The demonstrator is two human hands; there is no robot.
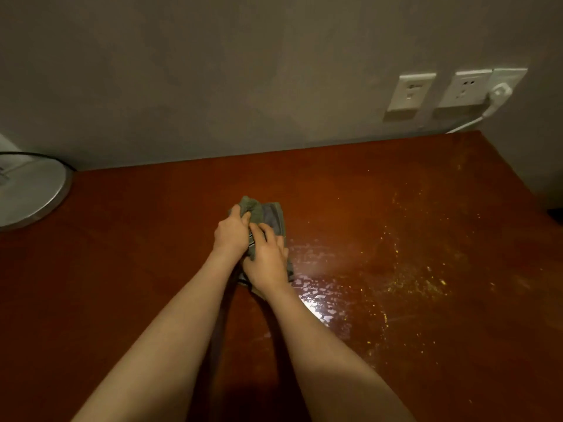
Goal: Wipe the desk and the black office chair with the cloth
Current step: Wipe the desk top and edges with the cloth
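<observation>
View from above of two bare forearms reaching onto a reddish-brown bench (137, 269) set against a plain grey wall. Both hands meet at a grey-green cloth (268, 216) lying bunched near the middle of the bench. The left hand (231, 234) grips the raised upper bunch with curled fingers. The right hand (268, 260) lies over the lower part, its fingers bent round a fold, though in the dim light that grip is hard to judge.

The wiping looks only partly done. Just right of the hands is a shiny wet smear (316, 287), while yellowish specks (411, 269) dot the right half of the bench, so that side seems unwiped. The black office chair is out of view and nothing shows whether it has been wiped.

A round metal lamp base (33, 193) stands at the far left. On the wall at the right are white sockets (409, 92), one with a white plug (499, 92) in it. No brand, label or writing can be read
</observation>
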